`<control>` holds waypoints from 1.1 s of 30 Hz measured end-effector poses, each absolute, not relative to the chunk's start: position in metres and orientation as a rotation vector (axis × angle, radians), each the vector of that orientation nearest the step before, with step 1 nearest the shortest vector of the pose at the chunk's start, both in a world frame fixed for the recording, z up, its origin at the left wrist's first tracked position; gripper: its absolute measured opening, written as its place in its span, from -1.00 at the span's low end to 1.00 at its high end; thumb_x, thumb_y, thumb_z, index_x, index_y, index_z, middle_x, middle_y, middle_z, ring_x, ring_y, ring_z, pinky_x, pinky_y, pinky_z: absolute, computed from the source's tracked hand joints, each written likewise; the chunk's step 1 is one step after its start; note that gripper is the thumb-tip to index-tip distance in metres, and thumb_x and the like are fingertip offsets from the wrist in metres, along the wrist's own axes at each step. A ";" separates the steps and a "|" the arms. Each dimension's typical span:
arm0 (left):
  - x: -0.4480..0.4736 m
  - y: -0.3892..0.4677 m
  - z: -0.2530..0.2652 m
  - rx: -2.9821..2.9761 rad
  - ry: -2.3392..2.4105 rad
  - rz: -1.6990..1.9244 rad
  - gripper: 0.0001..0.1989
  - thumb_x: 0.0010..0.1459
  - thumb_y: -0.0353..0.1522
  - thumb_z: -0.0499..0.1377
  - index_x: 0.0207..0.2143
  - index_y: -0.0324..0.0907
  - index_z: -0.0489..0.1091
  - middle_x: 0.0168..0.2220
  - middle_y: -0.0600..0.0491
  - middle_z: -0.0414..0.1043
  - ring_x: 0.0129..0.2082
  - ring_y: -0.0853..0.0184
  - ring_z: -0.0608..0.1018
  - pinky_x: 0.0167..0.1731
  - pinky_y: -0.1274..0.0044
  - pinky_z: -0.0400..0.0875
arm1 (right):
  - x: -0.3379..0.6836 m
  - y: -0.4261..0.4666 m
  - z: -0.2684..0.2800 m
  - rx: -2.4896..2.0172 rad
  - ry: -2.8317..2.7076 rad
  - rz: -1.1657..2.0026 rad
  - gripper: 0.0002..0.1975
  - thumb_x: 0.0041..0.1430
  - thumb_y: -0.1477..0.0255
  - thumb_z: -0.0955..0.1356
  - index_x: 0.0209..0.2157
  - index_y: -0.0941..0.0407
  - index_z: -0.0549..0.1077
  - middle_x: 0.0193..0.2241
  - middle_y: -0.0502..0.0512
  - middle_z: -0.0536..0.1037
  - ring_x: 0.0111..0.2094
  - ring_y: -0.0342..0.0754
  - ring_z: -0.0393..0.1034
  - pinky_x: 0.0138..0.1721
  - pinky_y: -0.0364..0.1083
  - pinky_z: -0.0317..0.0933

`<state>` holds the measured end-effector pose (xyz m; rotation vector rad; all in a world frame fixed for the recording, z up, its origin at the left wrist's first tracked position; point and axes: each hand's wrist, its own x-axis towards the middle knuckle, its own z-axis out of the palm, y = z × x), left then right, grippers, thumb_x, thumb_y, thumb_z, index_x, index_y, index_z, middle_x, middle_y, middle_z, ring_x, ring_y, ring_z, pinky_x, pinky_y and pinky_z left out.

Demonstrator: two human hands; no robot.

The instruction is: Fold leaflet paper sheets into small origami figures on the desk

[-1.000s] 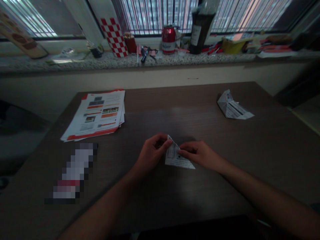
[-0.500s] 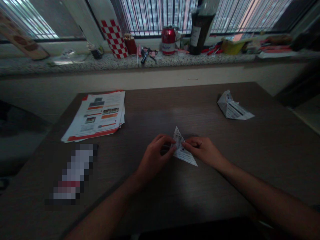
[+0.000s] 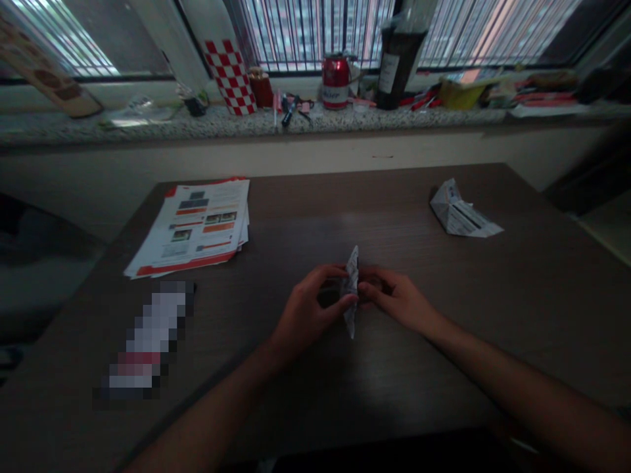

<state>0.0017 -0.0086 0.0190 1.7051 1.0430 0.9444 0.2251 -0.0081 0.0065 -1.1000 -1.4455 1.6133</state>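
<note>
Left hand point(image 3: 306, 301) pinches folded printed paper point(image 3: 351, 284) edge-on at frame center, apparently steadying it; the right hand point(image 3: 400, 299)'s grip is unclear.

The room is dim, its daylight entering through the barred window point(image 3: 315, 33) at the back, where the panes are far brighter than anything below. A faint, pale sheen lies on the far half of the brown table point(image 3: 296, 210), while the near edge and lower corners sink almost to black. Soft shadow runs along the left forearm point(image 3: 231, 387), and both hands look underlit. Small print on the folded paper point(image 3: 351, 282) blurs beyond reading. Wide-angle stretch makes the outer window frames lean, and coarse square blocks obscure a flat object point(image 3: 152, 335) at left
</note>
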 end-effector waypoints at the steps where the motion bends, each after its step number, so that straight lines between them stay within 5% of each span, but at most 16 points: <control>1: 0.002 -0.009 0.018 1.672 1.025 0.946 -0.70 0.25 -0.33 0.40 0.00 -0.13 0.47 0.15 -0.07 0.51 0.10 0.18 0.61 0.15 0.28 0.54 | 0.225 -0.008 0.006 -1.096 -1.440 1.621 -0.63 0.32 0.16 0.45 0.05 0.05 0.54 -0.10 0.16 0.65 -0.13 0.04 0.59 -0.12 0.03 0.53; 12: 0.008 -0.010 0.009 1.494 0.878 0.974 -0.49 0.25 -0.35 0.39 0.20 -0.10 0.34 0.20 -0.12 0.48 0.19 0.08 0.57 0.23 0.18 0.48 | 0.221 -0.010 0.004 -1.151 -1.419 1.579 -0.56 0.26 0.15 0.49 0.08 0.03 0.48 -0.10 0.13 0.64 -0.19 0.03 0.61 -0.20 0.04 0.59; 23: 0.009 -0.009 0.010 1.465 0.838 0.979 -0.49 0.29 -0.39 0.32 0.24 -0.11 0.30 0.21 -0.14 0.44 0.22 0.09 0.53 0.22 0.20 0.49 | 0.224 -0.008 0.009 -1.172 -1.496 1.523 -0.62 0.29 0.20 0.46 0.07 0.04 0.51 -0.18 0.11 0.67 -0.21 0.04 0.63 -0.22 0.03 0.57; 33: 0.001 -0.003 0.009 1.601 0.906 1.008 -0.48 0.22 -0.55 0.14 0.22 -0.13 0.34 0.19 -0.10 0.48 0.20 0.15 0.54 0.23 0.23 0.46 | 0.234 -0.005 0.017 -1.256 -1.789 1.127 -0.70 0.37 0.33 0.38 0.08 0.05 0.55 -0.28 0.06 0.70 -0.31 -0.03 0.62 -0.22 -0.04 0.49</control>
